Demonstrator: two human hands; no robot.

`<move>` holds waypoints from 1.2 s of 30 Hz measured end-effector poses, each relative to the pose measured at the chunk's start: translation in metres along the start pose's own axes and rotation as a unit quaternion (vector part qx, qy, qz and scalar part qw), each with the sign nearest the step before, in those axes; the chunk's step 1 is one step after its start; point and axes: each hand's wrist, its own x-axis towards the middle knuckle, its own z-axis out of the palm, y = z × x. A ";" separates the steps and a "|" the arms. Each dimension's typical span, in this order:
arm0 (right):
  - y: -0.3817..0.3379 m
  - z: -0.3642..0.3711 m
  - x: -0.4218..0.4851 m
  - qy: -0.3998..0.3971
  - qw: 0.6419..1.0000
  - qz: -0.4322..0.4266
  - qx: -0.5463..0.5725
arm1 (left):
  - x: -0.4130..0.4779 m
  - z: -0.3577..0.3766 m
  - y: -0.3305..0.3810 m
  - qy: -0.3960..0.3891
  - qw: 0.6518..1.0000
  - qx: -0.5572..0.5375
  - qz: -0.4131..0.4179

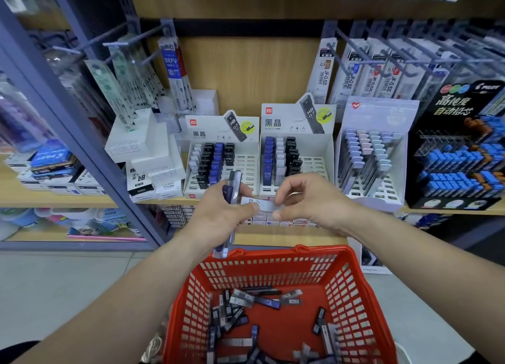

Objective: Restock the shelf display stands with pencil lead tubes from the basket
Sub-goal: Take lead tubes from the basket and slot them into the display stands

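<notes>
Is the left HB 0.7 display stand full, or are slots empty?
Partly full: the left HB 0.7 stand holds pencil lead tubes in its left columns; its right-hand slots are empty.

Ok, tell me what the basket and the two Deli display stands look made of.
Basket: red moulded plastic, slightly glossy, by its uniform slotted grid walls. Left stand and right stand: probably white printed cardboard, matte, by the folded side flaps and flat cut-out header.

Bright, even shop light; soft shadows; wide-angle bending and blur toward edges.
</notes>
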 end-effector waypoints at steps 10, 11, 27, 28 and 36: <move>-0.010 0.038 0.023 -0.090 0.996 -0.001 -0.013 | -0.011 -0.039 -0.006 0.043 0.994 -0.091 -0.048; -0.011 0.043 0.029 -0.083 0.996 0.000 -0.013 | -0.013 -0.046 -0.008 0.048 0.992 -0.105 -0.054; -0.019 0.116 0.198 0.133 0.970 -0.119 -0.163 | -0.051 -0.131 -0.055 0.040 0.969 -0.235 -0.061; -0.015 0.119 0.201 0.127 0.968 -0.122 -0.179 | -0.052 -0.133 -0.055 0.045 0.969 -0.236 -0.062; -0.007 0.122 0.204 0.134 0.948 -0.149 -0.249 | -0.053 -0.136 -0.051 0.060 0.973 -0.217 -0.056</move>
